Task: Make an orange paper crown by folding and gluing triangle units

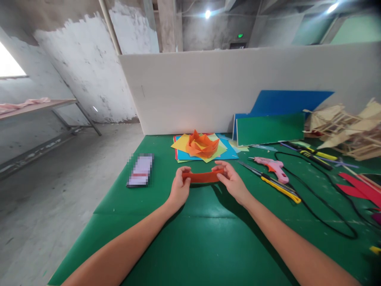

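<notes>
Our left fingers (pixel 182 182) and right fingers (pixel 228 178) pinch opposite ends of the orange strip (pixel 204 177), held above the tabletop (pixel 208 250) just in front of the orange paper flower (pixel 201 146), which sits on coloured sheets (pixel 229 151) near the far edge.

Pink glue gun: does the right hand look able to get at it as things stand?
Probably yes: the right hand is close by, though it holds one end of the orange strip and the yellow-handled tool lies between it and the pink glue gun.
</notes>
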### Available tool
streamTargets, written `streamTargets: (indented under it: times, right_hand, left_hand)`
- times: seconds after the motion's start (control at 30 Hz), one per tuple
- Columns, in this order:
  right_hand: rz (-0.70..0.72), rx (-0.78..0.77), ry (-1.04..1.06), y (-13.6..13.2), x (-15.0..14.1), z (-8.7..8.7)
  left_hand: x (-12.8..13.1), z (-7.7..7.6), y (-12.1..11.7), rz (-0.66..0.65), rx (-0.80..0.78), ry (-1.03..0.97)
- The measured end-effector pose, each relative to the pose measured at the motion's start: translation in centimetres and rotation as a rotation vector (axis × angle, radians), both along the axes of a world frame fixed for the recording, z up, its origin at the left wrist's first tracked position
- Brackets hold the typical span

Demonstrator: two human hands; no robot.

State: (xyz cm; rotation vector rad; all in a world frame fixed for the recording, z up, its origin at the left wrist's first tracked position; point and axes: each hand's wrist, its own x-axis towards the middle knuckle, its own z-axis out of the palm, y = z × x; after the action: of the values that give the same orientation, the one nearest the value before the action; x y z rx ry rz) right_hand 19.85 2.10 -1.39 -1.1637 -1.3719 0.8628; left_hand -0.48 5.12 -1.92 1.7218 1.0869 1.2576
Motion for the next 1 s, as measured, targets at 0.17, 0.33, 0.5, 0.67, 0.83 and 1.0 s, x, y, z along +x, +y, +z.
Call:
streamTargets:
  times: [0.17, 0.33, 0.5, 0.67, 0.83, 1.0]
  right_hand:
    - [0.011, 0.057, -0.2, 0.0, 0.0, -0.1]
    - [-0.049, 0.158, -0.346, -0.4, -0.2, 0.2]
    - [-0.036, 0.258, -0.421, -0.7, -0.3, 0.6]
    - [-0.002, 0.244, -0.452, -0.6, -0.5, 0.2]
    - [-0.057, 0.234, -0.462, -0.6, -0.5, -0.1]
    - [-0.074, 0.22, -0.477, -0.6, -0.4, -0.1]
  left_hand:
    - [-0.1, 0.6, -0.2, 0.036, -0.033, 0.082]
    - [-0.2, 0.5, -0.1, 0.034, -0.044, 0.106]
    - [-0.3, 0.1, 0.2, 0.045, -0.008, 0.096]
    - [-0.4, -0.1, 0.4, 0.061, -0.026, 0.118]
    - [-0.5, -0.7, 0.7, 0.089, -0.042, 0.071]
    - [-0.4, -0.1, 0.5, 0.093, -0.121, 0.091]
